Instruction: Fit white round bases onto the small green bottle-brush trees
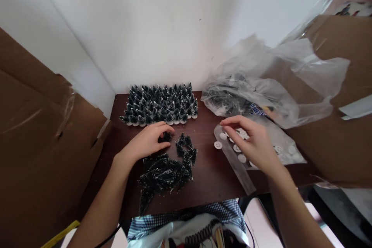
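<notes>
My left hand (152, 138) curls around a small dark green bottle-brush tree (166, 136), which shows between the thumb and fingers. Just below and right of it lies a loose pile of similar trees (165, 172) with white-flecked tips. My right hand (251, 141) is over several white round plastic bases (242, 158), its thumb and index finger brought together in a pinch. Whether anything small is between those fingertips I cannot make out. One white base (217, 145) rests on the table just left of the clear plastic bag (235, 168) under the others.
Rows of upright trees on white bases (162, 104) stand at the back of the dark brown table (209, 186). A clear bag of dark contents (229, 95) lies at the back right. Cardboard boxes (37, 135) flank the table on both sides, with a white wall behind.
</notes>
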Tool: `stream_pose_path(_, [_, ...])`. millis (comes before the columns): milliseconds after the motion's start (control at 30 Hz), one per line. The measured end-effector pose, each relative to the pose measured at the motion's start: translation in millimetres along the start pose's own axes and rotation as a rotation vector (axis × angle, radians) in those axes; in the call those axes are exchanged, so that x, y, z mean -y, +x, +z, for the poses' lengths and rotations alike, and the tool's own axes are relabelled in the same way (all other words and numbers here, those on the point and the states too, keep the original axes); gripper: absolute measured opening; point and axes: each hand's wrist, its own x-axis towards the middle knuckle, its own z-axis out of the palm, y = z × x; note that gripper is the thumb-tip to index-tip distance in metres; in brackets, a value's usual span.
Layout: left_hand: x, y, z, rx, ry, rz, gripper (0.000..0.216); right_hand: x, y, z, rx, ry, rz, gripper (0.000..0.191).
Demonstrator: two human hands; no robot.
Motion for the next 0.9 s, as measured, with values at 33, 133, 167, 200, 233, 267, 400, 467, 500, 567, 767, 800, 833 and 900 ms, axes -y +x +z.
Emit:
stream_pose_path(33, [0,0,1,-0.003,0.004,0.005,0.029,-3,-4,-8,0.053,-0.054,0.007,0.012])
stream_pose_path(133, [2,1,3,-0.011,-0.007,0.011,0.039,-12,-11,-19,0.26,-0.215,0.032,0.014])
stream_pose_path(167, [2,1,3,-0.013,-0.016,0.009,0.043,-14,-13,-20,0.327,-0.264,0.043,0.015])
stream_pose_path(200, [2,1,4,-0.018,-0.023,0.008,0.047,-14,-13,-18,0.387,-0.308,0.048,0.016])
stream_pose_path(233, [2,1,4,-0.021,-0.031,0.007,0.051,-14,-14,-15,0.438,-0.344,0.047,0.016])
stream_pose_path(267, [2,2,5,-0.026,-0.038,0.008,0.053,-14,-14,-11,0.478,-0.374,0.039,0.017])
stream_pose_path(400, [-2,3,5,-0.038,-0.078,0.016,0.056,-12,-14,6,0.561,-0.48,0.003,0.019])
stream_pose_path(467, [-5,4,5,-0.047,-0.093,0.023,0.054,-13,-14,12,0.594,-0.533,-0.001,0.019])
stream_pose_path(500, [-6,4,5,-0.056,-0.097,0.029,0.052,-14,-13,14,0.609,-0.555,-0.004,0.018])
stream_pose_path(567, [-8,4,4,-0.083,-0.107,0.048,0.049,-14,-11,15,0.63,-0.579,-0.011,0.014])
stream_pose_path(767, [-12,4,4,-0.185,-0.146,0.111,0.036,-6,10,14,0.605,-0.37,-0.064,0.026])
stream_pose_path(800, [-13,4,4,-0.194,-0.148,0.115,0.033,-3,16,15,0.587,-0.32,-0.069,0.028])
stream_pose_path(833, [-12,4,4,-0.199,-0.15,0.119,0.03,-1,22,18,0.563,-0.276,-0.073,0.028])
stream_pose_path(900, [-12,5,4,-0.207,-0.155,0.134,0.027,2,35,26,0.506,-0.192,-0.086,0.025])
